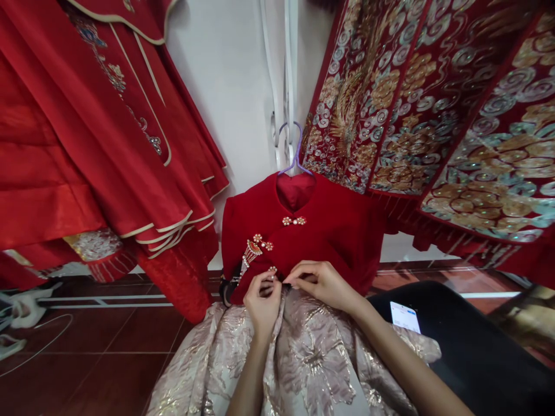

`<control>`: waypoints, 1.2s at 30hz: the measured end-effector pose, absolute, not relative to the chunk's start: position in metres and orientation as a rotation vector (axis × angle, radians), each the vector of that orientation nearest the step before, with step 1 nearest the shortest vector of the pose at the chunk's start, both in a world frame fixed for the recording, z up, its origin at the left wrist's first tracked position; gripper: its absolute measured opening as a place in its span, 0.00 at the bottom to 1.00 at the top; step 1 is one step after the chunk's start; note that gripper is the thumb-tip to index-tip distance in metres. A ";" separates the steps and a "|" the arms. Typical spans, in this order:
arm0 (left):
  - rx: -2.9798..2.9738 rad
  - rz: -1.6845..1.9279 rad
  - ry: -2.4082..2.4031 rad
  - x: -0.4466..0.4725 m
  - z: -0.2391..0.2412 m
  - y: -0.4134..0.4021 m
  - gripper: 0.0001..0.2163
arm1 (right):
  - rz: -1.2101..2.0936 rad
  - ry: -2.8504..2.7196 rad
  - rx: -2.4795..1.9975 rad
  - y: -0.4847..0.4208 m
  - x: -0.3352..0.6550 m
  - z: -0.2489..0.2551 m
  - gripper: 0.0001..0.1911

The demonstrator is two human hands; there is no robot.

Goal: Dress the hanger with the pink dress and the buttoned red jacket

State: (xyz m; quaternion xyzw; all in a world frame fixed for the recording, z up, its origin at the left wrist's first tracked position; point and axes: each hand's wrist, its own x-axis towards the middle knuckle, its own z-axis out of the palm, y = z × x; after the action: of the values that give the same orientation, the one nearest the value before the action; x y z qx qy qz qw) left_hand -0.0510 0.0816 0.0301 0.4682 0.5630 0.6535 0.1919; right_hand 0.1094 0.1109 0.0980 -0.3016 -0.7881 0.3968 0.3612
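Note:
A red velvet jacket (342, 234) hangs in front of me on a purple hanger (296, 164). Flower-shaped beaded fasteners (293, 221) sit below its collar, and a beaded tassel brooch (251, 253) lies on its left side. At the lower front, my left hand (263, 300) is closed in a pinch on the jacket beside a small beaded fastener (272, 270). Close by on the right, my right hand (318, 283) pinches the jacket's lower edge between thumb and fingers. Whatever small piece lies between the fingertips is mostly hidden.
Red garments (143, 127) hang at the left, and an embroidered red skirt (403, 110) at the right. Pale gold patterned fabric (312, 358) covers my lap. A phone (405, 316) with a lit screen rests on a black seat (468, 341). A white rack bar (108, 301) runs low over the tiles.

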 end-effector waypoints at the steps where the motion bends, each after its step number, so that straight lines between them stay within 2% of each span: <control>1: 1.316 1.833 1.578 -0.051 0.030 0.082 0.08 | 0.985 -2.029 -0.773 0.109 0.107 0.100 0.09; 5: 1.299 1.821 1.581 -0.050 0.030 0.082 0.08 | 0.744 -2.012 -0.874 0.106 0.112 0.109 0.09; 14: 1.272 1.832 1.567 -0.048 0.031 0.082 0.11 | 0.573 -2.288 -1.100 0.111 0.122 0.101 0.05; 19: 1.297 1.824 1.568 -0.049 0.031 0.083 0.11 | 0.390 -2.200 -1.323 0.109 0.103 0.088 0.13; 24: 1.302 1.805 1.549 -0.049 0.029 0.083 0.12 | 0.276 -2.124 -1.378 0.114 0.099 0.077 0.10; 26: 1.291 1.793 1.532 -0.050 0.028 0.084 0.12 | 0.338 -2.078 -1.345 0.118 0.102 0.077 0.08; 29: 1.286 1.771 1.500 -0.050 0.028 0.085 0.11 | 0.667 -1.982 -1.197 0.121 0.108 0.082 0.03; 31: 1.282 1.758 1.497 -0.051 0.027 0.085 0.10 | 0.874 -1.895 -1.086 0.121 0.108 0.085 0.05; 36: 1.265 1.741 1.497 -0.052 0.025 0.084 0.09 | 0.946 -1.782 -0.979 0.122 0.093 0.074 0.09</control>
State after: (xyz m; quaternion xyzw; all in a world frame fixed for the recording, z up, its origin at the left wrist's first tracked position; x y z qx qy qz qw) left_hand -0.0523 0.0842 0.0247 0.4663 0.5517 0.6419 0.2571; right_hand 0.0926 0.1219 0.0739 -0.3930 -0.7157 0.3800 0.4346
